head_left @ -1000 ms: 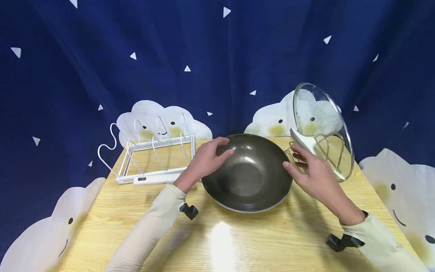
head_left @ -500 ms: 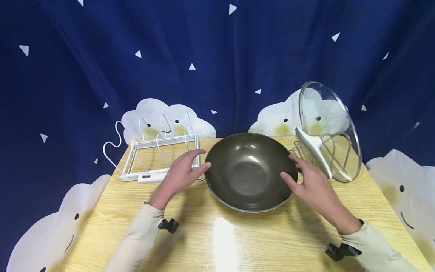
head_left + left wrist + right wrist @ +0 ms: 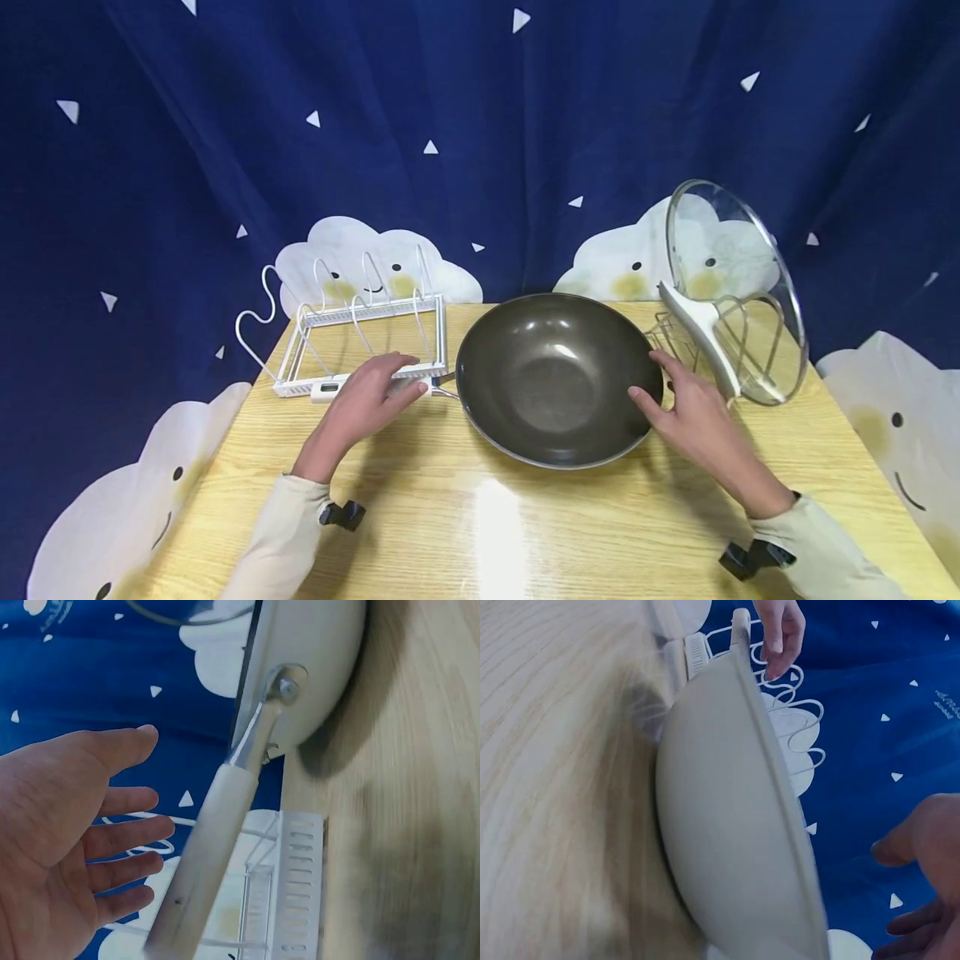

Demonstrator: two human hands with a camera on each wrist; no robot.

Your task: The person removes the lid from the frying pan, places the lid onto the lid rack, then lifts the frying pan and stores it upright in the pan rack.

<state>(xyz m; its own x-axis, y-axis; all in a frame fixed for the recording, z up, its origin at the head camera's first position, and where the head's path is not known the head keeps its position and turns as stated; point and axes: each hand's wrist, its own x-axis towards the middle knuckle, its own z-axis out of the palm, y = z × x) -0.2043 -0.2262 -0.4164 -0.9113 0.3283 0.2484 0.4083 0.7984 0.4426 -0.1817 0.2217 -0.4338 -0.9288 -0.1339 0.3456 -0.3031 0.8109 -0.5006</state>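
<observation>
Nearest us, two pale sleeves (image 3: 273, 542) come in from the bottom corners, each with a black wrist mount (image 3: 342, 515). Bare surface (image 3: 420, 500) after that: light wood grain, bright glare patch in the middle. Left grip (image 3: 363, 400), a bare hand, is over the pan's white handle (image 3: 206, 862); wide, thumb apart from the fingers, and in the left wrist view we see a gap between fingers and handle, so it holds nothing. Right grip (image 3: 693, 412) is at the right rim of the pan; also wide, thumb over the inside in the head view, but the right wrist view shows us the hand apart from the rim. Pan (image 3: 555, 392) itself: dark inside, pale outside, sitting right side up on the surface between the two hands, handle pointing left. Just behind the handle, a white wire rack (image 3: 358, 312) with upright loops, slots unfilled. Far right, past the right hand, we have a glass lid (image 3: 727, 250) on edge and tilted, white knob bar (image 3: 701, 329) facing the pan, thin wire frame (image 3: 667, 329) beside it. Backdrop: blue curtain (image 3: 480, 100), white triangles, smiling clouds (image 3: 367, 233).
</observation>
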